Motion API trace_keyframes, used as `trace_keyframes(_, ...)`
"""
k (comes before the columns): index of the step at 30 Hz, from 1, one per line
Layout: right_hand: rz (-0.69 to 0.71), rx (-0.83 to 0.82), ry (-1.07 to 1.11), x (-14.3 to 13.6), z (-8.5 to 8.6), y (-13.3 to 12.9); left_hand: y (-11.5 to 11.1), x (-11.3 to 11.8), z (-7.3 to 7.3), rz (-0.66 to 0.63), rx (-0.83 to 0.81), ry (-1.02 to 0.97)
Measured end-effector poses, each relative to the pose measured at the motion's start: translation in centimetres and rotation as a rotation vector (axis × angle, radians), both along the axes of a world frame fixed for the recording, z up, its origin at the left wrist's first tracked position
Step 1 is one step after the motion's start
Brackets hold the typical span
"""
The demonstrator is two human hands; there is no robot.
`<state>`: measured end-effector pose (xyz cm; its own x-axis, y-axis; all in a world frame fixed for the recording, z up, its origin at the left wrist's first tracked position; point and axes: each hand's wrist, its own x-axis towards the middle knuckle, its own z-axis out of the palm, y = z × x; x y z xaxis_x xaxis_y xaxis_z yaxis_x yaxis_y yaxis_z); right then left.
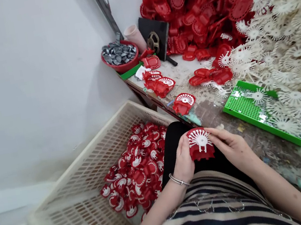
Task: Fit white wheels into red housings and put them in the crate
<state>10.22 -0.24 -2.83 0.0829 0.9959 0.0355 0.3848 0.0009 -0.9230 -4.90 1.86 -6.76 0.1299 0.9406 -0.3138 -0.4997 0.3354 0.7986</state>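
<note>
Above my lap is a red plastic piece (201, 154) with a white fan-shaped part (201, 138) lying on its face. My left hand (184, 160) holds the red piece by its left edge, thumb near the top. At the right edge my right hand (229, 145) pinches the rim where the white spokes end, its fingertips touching the piece. On the table edge just beyond rests another red piece with a white fan (184, 102).
A cream basket (78, 152) on the left holds many red-and-white pieces. On the table (210, 107) are heaped red parts (205, 13), piled white fans (288, 53), a green tray (276, 129) and a red bowl (123, 67) of metal parts.
</note>
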Motion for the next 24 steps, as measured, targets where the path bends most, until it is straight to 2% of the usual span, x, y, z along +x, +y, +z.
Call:
trace_keyframes(6, 0.015, 0.32, -0.358, 0.4, -1.0, -0.7, -1.0, 1.3, 0.7, -0.096, 0.106, 0.11)
trace_keyframes(8, -0.017, 0.377, -0.482, 0.4, -1.2, -1.2, -1.1, 1.5, 1.1, -0.105, 0.093, 0.126)
trace_keyframes(11, -0.066, 0.384, -0.633, 0.3, -1.5, -2.0, -1.1, 1.5, 1.6, -0.122, 0.037, 0.107)
trace_keyframes(14, -0.049, 0.367, -0.722, 0.6, -1.7, -2.5, -1.1, 1.5, 1.7, -0.147, 0.008, 0.082)
trace_keyframes(19, 0.0, 0.391, -0.739, 1.3, -1.3, -2.9, -1.2, 1.6, 1.6, -0.177, -0.046, 0.058)
trace_keyframes(24, -0.002, 0.388, -0.738, 1.6, -1.0, -3.5, -1.2, 1.9, 2.1, -0.195, -0.097, 0.032)
